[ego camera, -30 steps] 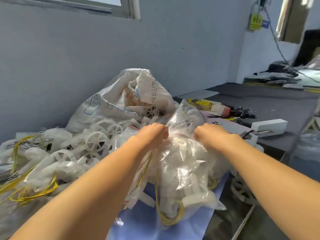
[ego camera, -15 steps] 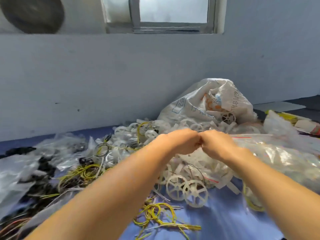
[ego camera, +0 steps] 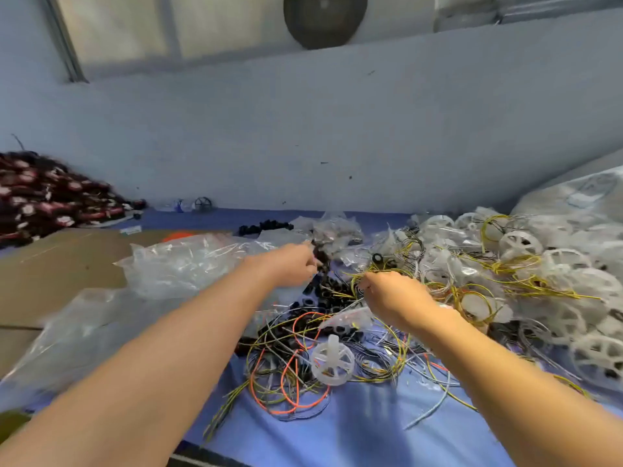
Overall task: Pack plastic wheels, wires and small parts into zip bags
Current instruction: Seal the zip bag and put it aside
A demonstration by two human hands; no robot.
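Note:
My left hand (ego camera: 290,265) reaches over the blue mat (ego camera: 354,433) and pinches small black parts (ego camera: 320,255) at its fingertips. My right hand (ego camera: 394,295) is curled around a loop of yellow wires (ego camera: 377,272) beside it. Between and below the hands lies a heap of black ring parts (ego camera: 332,292). A tangle of orange, yellow and black wires (ego camera: 290,379) spreads in front, with one white plastic wheel (ego camera: 332,364) standing on it. Many white wheels (ego camera: 521,245) wound with yellow wire are piled at the right. Clear zip bags (ego camera: 188,262) lie to the left.
Brown cardboard (ego camera: 57,267) covers the left of the table. A heap of dark red and black parts (ego camera: 40,197) sits at the far left by the wall. A white woven sack (ego camera: 586,195) lies at the far right. More clear bags (ego camera: 81,335) lie under my left forearm.
My view has swung left, away from the sack. My hands, which met at a bag's top, have let it go, moved apart and now reach into the black parts and wires.

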